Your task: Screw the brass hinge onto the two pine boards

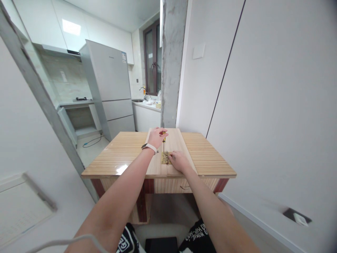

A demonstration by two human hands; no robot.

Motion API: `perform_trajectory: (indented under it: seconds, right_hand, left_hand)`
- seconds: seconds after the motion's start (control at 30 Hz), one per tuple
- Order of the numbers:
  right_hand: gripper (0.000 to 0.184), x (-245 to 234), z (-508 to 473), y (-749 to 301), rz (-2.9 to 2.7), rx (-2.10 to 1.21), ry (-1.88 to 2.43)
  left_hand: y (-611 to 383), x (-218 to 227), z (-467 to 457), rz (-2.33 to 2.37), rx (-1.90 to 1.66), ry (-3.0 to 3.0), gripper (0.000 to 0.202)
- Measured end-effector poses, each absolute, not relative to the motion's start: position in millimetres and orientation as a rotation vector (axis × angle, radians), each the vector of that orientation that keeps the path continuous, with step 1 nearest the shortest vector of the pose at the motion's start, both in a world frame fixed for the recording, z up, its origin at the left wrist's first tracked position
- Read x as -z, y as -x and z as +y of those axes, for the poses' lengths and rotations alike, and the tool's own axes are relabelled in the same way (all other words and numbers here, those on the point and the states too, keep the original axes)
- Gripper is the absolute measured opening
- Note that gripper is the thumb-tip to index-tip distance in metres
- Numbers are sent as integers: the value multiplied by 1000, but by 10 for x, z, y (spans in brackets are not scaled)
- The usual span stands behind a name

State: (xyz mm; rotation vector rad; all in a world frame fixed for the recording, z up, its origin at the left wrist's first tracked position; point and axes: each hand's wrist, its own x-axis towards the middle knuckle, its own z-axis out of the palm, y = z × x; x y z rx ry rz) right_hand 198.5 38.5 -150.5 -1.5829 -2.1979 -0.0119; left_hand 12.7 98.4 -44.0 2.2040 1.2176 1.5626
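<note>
My left hand [157, 136], with a watch on its wrist, is closed around the yellow and black handle of a screwdriver [164, 137]. The screwdriver stands upright, its shaft pointing down at a brass hinge [164, 158]. Under the hinge are pale wooden boards [173, 140], side by side on the desk. My right hand [179, 161] rests on the hinge's right leaf with its fingers bent over it. Whether a small part is between those fingertips cannot be seen. Where the screwdriver's tip meets the hinge is too small to make out.
The boards lie on a striped wooden desk [210, 151] with a drawer [171, 185] below its front edge. A white wall [263, 105] rises at the right. Beyond the desk stand a grey pillar [172, 70], a fridge [113, 77] and a sink counter [147, 114].
</note>
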Motion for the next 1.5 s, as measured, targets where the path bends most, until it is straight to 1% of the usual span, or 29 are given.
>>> perform_trajectory:
  seconds: [0.1,0.2,0.27,0.43,0.57,0.67,0.8,0.83,0.97,1.23,1.4,1.5]
  right_hand:
    - [34,1516,391,-1984,-2197,11,1585]
    - [35,1521,391,-1980,-2187,6,1595]
    - [35,1517,386,-1977,-2181,-4,1609]
    - [36,1484,364,-1975,-2191,-38,1621]
    - [35,1467,357,-1976,-2202,-54,1630]
    - [35,1476,364,-1974,-2197,-47,1625]
    - [36,1489,369,-1969,-2187,-23,1620]
    - [36,1488,366,-1968,-2186,-18,1618]
    - [35,1464,345,-1964,-2196,-26,1625]
    - [35,1457,345,-1963,-2193,-35,1614]
    - [35,1469,351,-1971,-2190,-38,1613]
    - [35,1473,354,-1974,-2192,-46,1629]
  left_hand:
    - [-127,452,1016,1237,-1547,-2228,15]
    - [-122,466,1032,1205,-1527,-2228,24]
    - [-119,474,1030,1182,-1520,-2213,27]
    - [-123,476,1011,1193,-1538,-2212,16]
    - [-123,467,1014,1290,-1611,-2208,11]
    - [-114,461,1015,1306,-1593,-2207,7]
    - [-110,461,992,1188,-1555,-2194,22]
    - [-113,464,984,1183,-1546,-2189,23]
    - [-131,475,959,1198,-1534,-2187,16]
    - [-111,479,983,1306,-1581,-2296,9]
    - [-81,507,996,1284,-1539,-2269,21]
    - [-67,521,995,1245,-1527,-2237,21]
